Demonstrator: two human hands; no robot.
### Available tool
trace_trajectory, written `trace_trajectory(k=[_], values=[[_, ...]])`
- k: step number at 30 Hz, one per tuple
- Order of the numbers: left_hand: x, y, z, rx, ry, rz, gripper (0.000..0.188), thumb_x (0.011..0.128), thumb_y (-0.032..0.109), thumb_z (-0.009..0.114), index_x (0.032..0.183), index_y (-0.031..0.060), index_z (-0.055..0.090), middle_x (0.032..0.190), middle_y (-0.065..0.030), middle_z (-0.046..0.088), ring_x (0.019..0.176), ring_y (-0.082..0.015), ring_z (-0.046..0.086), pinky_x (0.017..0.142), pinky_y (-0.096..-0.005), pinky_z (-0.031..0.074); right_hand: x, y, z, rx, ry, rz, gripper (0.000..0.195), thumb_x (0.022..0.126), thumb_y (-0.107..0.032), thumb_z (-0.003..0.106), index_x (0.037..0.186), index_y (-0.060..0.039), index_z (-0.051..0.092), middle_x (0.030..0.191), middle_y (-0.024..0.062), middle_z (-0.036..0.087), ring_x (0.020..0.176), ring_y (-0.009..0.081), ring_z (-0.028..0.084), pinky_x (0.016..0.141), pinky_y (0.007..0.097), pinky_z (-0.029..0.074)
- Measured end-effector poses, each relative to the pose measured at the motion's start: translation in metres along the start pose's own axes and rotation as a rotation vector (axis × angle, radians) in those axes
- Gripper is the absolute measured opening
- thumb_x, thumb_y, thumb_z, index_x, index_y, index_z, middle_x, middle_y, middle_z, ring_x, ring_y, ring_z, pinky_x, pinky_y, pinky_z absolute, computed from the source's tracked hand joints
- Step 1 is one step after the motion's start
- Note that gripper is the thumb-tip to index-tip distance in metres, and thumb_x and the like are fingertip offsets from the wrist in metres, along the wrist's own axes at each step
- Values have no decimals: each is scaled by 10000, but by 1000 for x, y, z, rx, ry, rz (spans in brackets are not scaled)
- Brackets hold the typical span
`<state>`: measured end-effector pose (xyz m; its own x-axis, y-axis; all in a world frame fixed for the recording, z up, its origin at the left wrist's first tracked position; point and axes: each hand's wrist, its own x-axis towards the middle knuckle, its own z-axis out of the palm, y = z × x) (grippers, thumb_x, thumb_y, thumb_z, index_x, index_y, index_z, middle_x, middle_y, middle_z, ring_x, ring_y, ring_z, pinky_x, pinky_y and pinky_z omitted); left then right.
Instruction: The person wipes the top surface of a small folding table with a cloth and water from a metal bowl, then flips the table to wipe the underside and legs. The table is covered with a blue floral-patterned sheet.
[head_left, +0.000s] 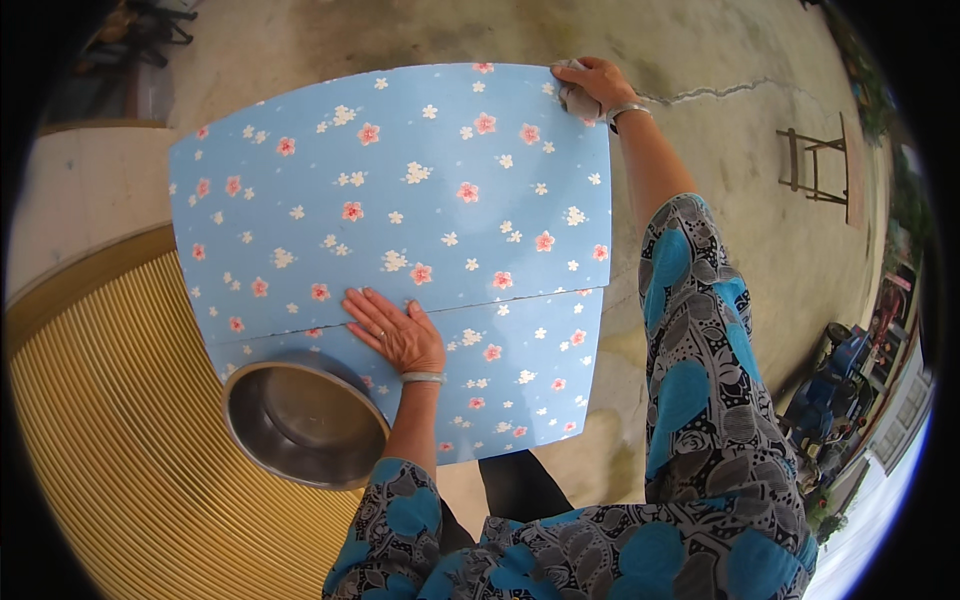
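Observation:
A table top (420, 217) covered in blue material with pink and white flowers fills the middle of the view. A thin seam runs across it. My right hand (600, 84) holds a greyish cloth (579, 101) against the far right corner, partly hiding it. My left hand (405, 334) rests flat on the table near the seam, fingers spread, with nothing in it. Left of that wrist, a round stainless steel basin (304, 424) stands at the near left edge of the table; no contents are visible in the part I can see.
A ribbed golden shutter-like surface (135, 420) lies close on the left. Cracked concrete floor (720, 247) surrounds the table. A small wooden stool or bench (825, 169) is at the right, and a blue vehicle (829, 390) stands farther off. Dark objects (142, 34) sit at the upper left.

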<state>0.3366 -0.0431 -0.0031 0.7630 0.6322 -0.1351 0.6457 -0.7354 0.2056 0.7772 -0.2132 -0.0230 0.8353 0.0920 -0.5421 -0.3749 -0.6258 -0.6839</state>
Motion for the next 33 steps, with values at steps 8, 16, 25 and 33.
trace_trajectory(k=[8, 16, 25, 33], values=[[1, 7, 5, 3, 23, 11, 716, 996, 295, 409, 1507, -118, 123, 1608, -292, 30, 1502, -431, -12, 1193, -557, -12, -124, 0, 168, -474, 255, -822, 459, 957, -171, 520, 1389, -27, 463, 1546, 141, 337, 1434, 352, 288, 1180, 532, 198], [-2, 6, 7, -2, 32, 24, 689, 1012, 288, 372, 1524, -89, 105, 1619, -262, 32, 1508, -404, -20, 1197, -540, -11, -70, 51, 52, -592, 545, -628, 418, 976, -186, 489, 1377, -68, 507, 1538, 90, 389, 1409, 332, 349, 1162, 520, 242], [-1, 4, 0, 10, -3, 13, 740, 980, 292, 445, 1503, -124, 126, 1605, -294, 45, 1500, -437, -7, 1194, -563, 0, -166, 121, 58, -627, 575, -535, 510, 944, -101, 535, 1422, 16, 402, 1540, 205, 340, 1429, 408, 295, 1137, 473, 326], [-1, 10, 8, -10, 5, 22, 716, 1000, 294, 395, 1518, -99, 97, 1614, -276, 25, 1504, -418, -28, 1193, -556, -10, -38, 49, -2, -499, 483, -473, 401, 1004, -232, 440, 1347, -32, 496, 1412, 242, 481, 1265, 407, 493, 1018, 467, 451]])
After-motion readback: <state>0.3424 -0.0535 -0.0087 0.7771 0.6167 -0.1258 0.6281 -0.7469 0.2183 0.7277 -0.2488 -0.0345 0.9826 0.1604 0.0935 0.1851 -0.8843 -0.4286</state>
